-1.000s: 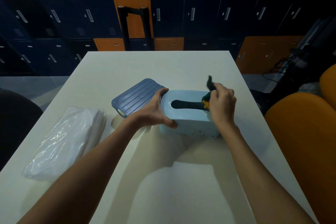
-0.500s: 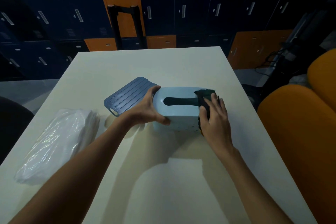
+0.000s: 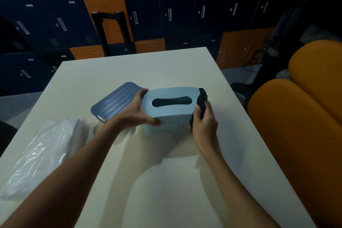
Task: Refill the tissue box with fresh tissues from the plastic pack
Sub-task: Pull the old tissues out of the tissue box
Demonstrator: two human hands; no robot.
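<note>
Pale blue plastic tissue box (image 3: 172,114), rounded, was recorded at the middle of the white table (image 3: 166,181), its oval slot facing up and showing dark inside. Whether its base sat flat on the table could not be told.

Left hand (image 3: 137,114): closed round the left end of the tissue box, thumb laid along the speckled near wall, fingers wrapped over the far corner.

Right hand (image 3: 204,122): fingers curled over a dark crumpled cloth (image 3: 201,98), which was held pressed against the right end of the tissue box. A small orange patch was noted at the lower edge of the cloth.

Slate-blue ribbed plastic lid (image 3: 116,102): lying flat on the table just left of and behind the tissue box, partly covered by the left hand.

Clear plastic pack (image 3: 46,153) of white tissues: lying on the left edge of the table, well apart from the tissue box, touched by neither hand.

Surroundings: navy and orange lockers (image 3: 166,15) were seen beyond the far edge of the table; orange upholstered chairs (image 3: 296,135) were noted at the right.
</note>
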